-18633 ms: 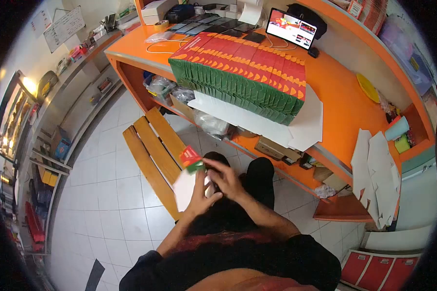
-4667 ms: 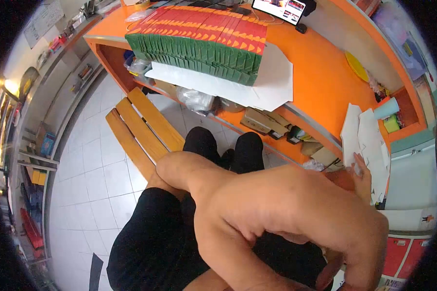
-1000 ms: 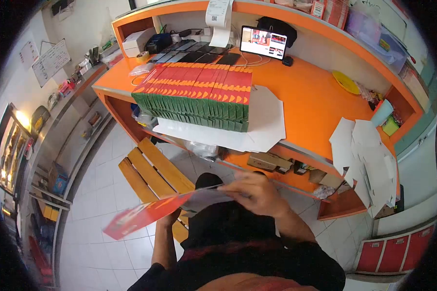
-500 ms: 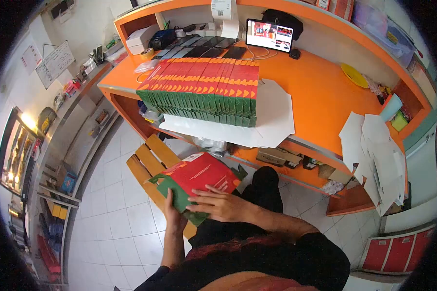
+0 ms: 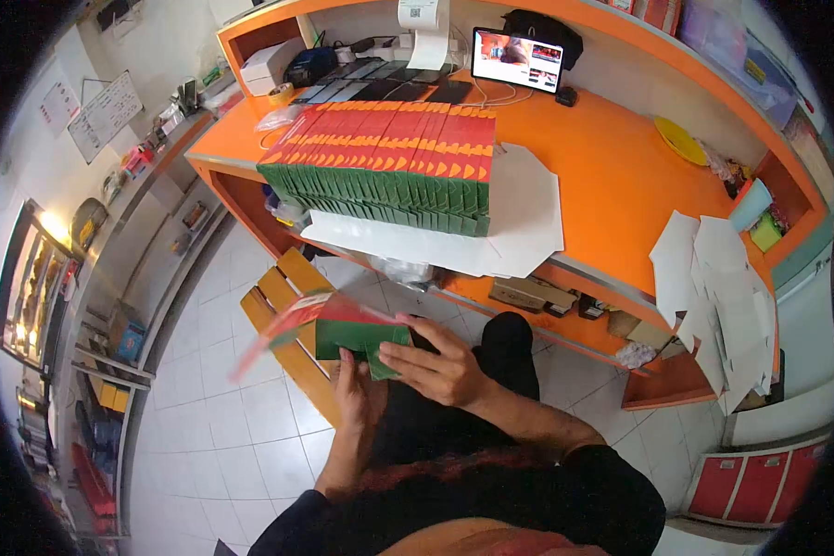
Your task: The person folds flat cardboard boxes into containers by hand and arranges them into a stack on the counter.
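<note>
Carton [image 5: 350, 337] against left grip [image 5: 354, 397], right side in right grip [image 5: 443, 367]

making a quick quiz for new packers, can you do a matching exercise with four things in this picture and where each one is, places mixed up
Things
1. held red-and-green carton
2. row of cartons
3. slatted bench
4. round yellow item

Places
A. on the tiled floor
B. right of the lit screen
C. between left hand and right hand
D. on white sheeting

Pairs: 1-C, 2-D, 3-A, 4-B
</note>
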`<state>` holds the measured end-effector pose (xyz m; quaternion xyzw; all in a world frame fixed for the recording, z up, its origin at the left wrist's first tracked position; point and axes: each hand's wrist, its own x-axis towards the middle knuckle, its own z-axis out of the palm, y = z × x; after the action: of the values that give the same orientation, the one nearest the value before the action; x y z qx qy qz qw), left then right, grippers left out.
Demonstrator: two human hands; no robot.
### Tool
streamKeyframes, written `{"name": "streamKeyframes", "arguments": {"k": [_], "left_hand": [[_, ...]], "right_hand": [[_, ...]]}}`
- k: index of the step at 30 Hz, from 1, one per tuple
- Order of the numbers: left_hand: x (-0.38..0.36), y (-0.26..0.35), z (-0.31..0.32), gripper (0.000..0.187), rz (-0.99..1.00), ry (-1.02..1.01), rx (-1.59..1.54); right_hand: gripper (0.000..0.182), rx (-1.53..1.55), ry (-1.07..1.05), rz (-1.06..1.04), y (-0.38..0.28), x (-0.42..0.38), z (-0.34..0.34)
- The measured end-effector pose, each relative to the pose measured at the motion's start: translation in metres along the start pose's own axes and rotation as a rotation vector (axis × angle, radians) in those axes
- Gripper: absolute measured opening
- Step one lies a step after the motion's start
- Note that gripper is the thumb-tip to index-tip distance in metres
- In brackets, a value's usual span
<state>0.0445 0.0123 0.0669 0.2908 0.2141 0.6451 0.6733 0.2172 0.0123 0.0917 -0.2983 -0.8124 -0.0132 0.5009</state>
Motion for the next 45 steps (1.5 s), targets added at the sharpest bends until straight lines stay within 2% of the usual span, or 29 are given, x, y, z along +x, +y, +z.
{"name": "streamKeyframes", "arguments": {"k": [3, 8, 9, 12, 16, 17, 20, 21, 23, 24, 25, 26, 28, 31, 34, 38, 42, 43, 45], "left_hand": [[0.006, -0.011, -0.013, 0.042, 0.02, -0.003, 0.049], [0.008, -0.008, -0.033, 0.045, 0.097, 0.025, 0.114], [0.007, -0.008, -0.036, 0.045, 0.091, 0.04, 0.121], [-0.003, -0.002, 0.016, 0.032, 0.014, 0.051, -0.007], [-0.009, -0.026, 0.014, 0.038, 0.005, 0.179, -0.094], [-0.009, -0.026, 0.012, 0.034, 0.004, 0.123, -0.137], [-0.01, -0.037, -0.014, 0.031, 0.147, 0.135, 0.103], [-0.01, -0.032, -0.016, 0.031, 0.1, 0.165, 0.338], [-0.009, -0.02, -0.019, 0.033, 0.003, 0.217, 0.807], [-0.012, -0.026, -0.031, 0.036, 0.183, 0.09, 1.077], [-0.017, -0.029, -0.036, 0.036, 0.308, -0.009, 1.223], [-0.023, -0.031, -0.039, 0.035, 0.33, -0.085, 1.259], [-0.033, -0.032, -0.041, 0.035, 0.289, -0.176, 1.223], [-0.042, -0.027, -0.043, 0.034, 0.158, -0.207, 1.079], [-0.037, -0.032, -0.042, 0.033, 0.056, -0.154, 0.872], [-0.022, -0.048, -0.039, 0.032, -0.003, -0.068, 0.637], [-0.031, -0.037, -0.047, 0.032, -0.025, -0.158, 0.747], [-0.035, -0.03, -0.048, 0.031, -0.025, -0.2, 0.808], [-0.041, -0.025, -0.049, 0.031, -0.029, -0.244, 0.866]], "right_hand": [[0.038, 0.0, 0.01, 0.061, 0.005, 0.003, 0.002], [0.036, 0.207, -0.039, -0.05, 0.015, 0.006, -0.009], [0.035, 0.175, -0.047, -0.051, 0.014, 0.007, -0.009], [0.03, -0.01, -0.025, -0.049, 0.009, 0.008, -0.006], [0.03, -0.04, 0.04, 0.109, 0.007, -0.011, 0.023], [0.033, -0.036, 0.024, 0.141, 0.008, -0.014, 0.028], [0.037, 0.068, -0.082, 0.116, 0.015, -0.006, 0.022], [0.039, 0.117, -0.125, 0.087, 0.017, -0.002, 0.016], [0.036, 0.149, -0.04, 0.152, 0.014, 0.004, 0.003], [0.036, 0.165, 0.001, 0.182, 0.011, 0.009, -0.003], [0.033, 0.135, 0.099, 0.139, 0.003, 0.02, -0.005], [0.032, 0.13, 0.033, 0.078, 0.002, 0.018, -0.002], [0.03, 0.116, -0.091, -0.044, 0.0, 0.013, 0.002], [0.026, 0.086, -0.046, -0.052, 0.007, 0.01, 0.006], [0.024, 0.104, -0.004, -0.092, 0.023, -0.001, 0.016], [0.023, 0.085, -0.013, -0.043, 0.02, -0.001, 0.011], [0.02, 0.179, -0.019, 0.064, 0.014, -0.005, 0.002], [0.02, 0.311, 0.04, 0.074, 0.012, 0.003, -0.004], [0.019, 0.283, 0.021, 0.061, 0.006, 0.005, -0.012]]}}
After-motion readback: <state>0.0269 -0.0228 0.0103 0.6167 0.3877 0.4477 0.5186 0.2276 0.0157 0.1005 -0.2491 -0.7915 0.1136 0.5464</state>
